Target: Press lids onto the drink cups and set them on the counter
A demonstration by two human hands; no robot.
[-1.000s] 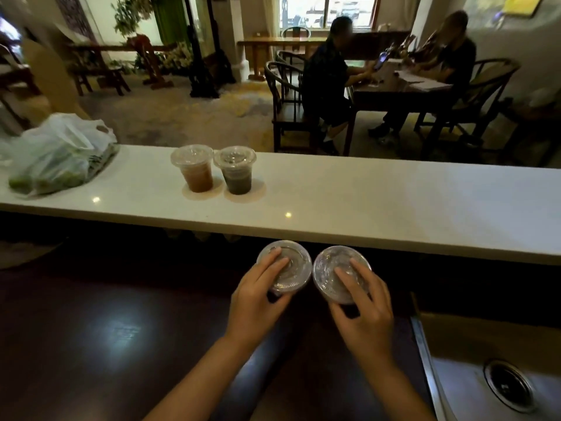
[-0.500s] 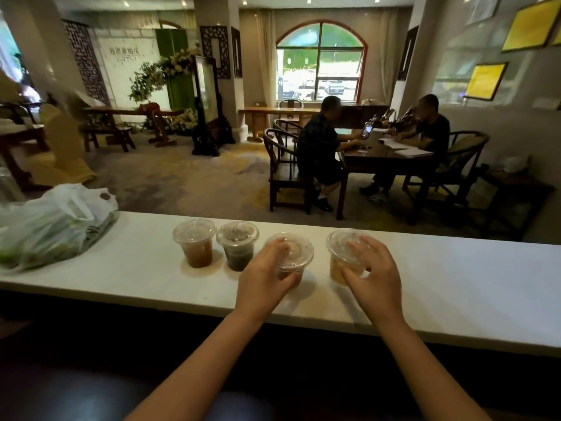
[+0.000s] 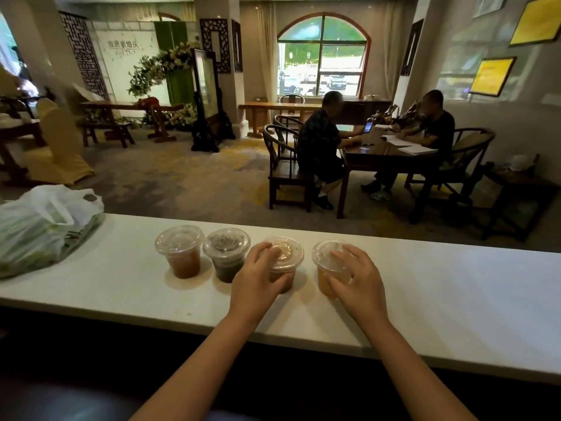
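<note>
Left hand (image 3: 258,276) wraps around a lidded cup of brown drink (image 3: 283,262) at the frame's centre, fingers on its lid and side. Just to the right, the right hand (image 3: 356,279) grips a lidded cup of amber drink (image 3: 329,268) the same way. Both cups stand on the white surface (image 3: 455,293). To their left stand two more lidded cups close together, one reddish-brown (image 3: 181,250) and one dark (image 3: 226,253). A white plastic bag (image 3: 39,226) lies at the left edge.
</note>
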